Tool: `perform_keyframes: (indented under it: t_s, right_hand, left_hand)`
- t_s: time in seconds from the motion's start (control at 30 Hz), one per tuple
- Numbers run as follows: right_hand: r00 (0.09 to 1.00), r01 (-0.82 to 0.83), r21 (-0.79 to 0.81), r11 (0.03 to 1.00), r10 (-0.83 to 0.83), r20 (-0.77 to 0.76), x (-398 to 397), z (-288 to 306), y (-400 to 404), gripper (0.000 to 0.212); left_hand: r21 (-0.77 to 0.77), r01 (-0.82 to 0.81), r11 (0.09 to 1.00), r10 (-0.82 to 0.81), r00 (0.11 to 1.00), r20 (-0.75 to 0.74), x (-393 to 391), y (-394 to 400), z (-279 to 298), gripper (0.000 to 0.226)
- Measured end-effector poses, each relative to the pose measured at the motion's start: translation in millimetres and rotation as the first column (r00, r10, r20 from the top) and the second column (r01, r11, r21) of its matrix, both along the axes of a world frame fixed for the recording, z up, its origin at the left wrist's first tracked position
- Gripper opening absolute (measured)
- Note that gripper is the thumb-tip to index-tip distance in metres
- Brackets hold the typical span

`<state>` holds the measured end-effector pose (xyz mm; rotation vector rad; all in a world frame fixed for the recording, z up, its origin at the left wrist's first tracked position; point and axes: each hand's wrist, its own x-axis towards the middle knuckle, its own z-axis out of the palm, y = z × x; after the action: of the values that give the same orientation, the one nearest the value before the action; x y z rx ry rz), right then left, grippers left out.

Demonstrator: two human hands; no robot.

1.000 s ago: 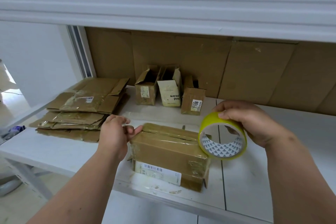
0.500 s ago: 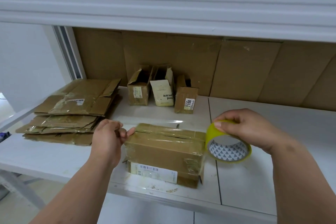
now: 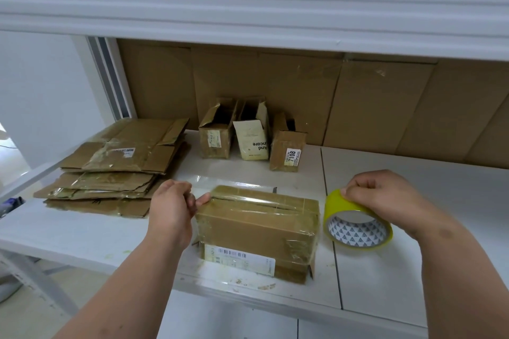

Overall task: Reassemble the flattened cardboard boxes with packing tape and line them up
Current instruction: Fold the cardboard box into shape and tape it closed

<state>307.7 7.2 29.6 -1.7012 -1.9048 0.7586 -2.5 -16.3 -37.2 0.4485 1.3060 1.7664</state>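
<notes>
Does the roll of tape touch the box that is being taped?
Apart. In the head view, a strip of white shelf shows between the tape roll, held by the right hand, and the box.

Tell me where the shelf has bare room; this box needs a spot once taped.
Bare shelf runs right of the tape roll to the far edge, and right of the three upright boxes along the cardboard backing. A narrower strip lies between those boxes and the box being taped. The left end is crowded by the flattened stack.
</notes>
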Motion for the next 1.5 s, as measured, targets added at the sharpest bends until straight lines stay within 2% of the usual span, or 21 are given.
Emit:
perform_keyframes:
  t_s: [0.13,0.27,0.53,0.7,0.83,0.97,1.13,1.3,1.4,1.5]
  right_hand:
    - [0.999,0.009,-0.042,0.999,-0.007,0.049,-6,-3,4,0.023]
    - [0.997,0.016,-0.068,0.998,-0.011,0.076,-8,-4,5,0.029]
    - [0.996,0.003,-0.116,0.993,0.008,0.094,-8,2,5,0.028]
    - [0.997,0.024,-0.107,0.994,-0.016,0.074,-5,6,3,0.028]
    - [0.993,0.01,-0.134,0.991,0.006,0.114,-9,3,1,0.02]
    - [0.991,0.023,-0.143,0.99,-0.004,0.134,-12,-4,-1,0.026]
    - [0.987,0.026,-0.148,0.989,-0.002,0.161,-13,-7,-3,0.024]
    - [0.986,0.035,-0.158,0.987,-0.008,0.167,-14,-10,-5,0.02]
    - [0.987,0.049,-0.16,0.986,-0.023,0.16,-14,-12,-6,0.025]
    - [0.987,0.053,-0.151,0.987,-0.029,0.158,-14,-12,-8,0.029]
  left_hand:
    - [-0.044,-0.027,0.999,0.028,0.999,0.024,1,2,3,0.024]
    - [-0.101,-0.049,0.994,0.058,0.994,0.088,0,5,2,0.01]
    - [-0.189,-0.098,0.977,0.123,0.984,0.128,5,6,7,0.017]
    - [-0.209,-0.104,0.972,0.122,0.99,0.071,10,5,12,0.015]
    - [-0.205,-0.099,0.974,0.112,0.992,0.05,10,2,14,0.017]
    - [-0.206,-0.101,0.973,0.118,0.99,0.072,10,1,15,0.014]
    - [-0.213,-0.098,0.972,0.107,0.994,0.029,9,0,15,0.008]
    - [-0.228,-0.096,0.969,0.076,0.993,-0.095,-5,1,12,0.027]
    - [-0.3,-0.09,0.95,0.035,0.983,-0.181,-13,-1,8,0.019]
    - [-0.35,-0.034,0.936,-0.035,0.981,-0.189,-16,-2,3,0.002]
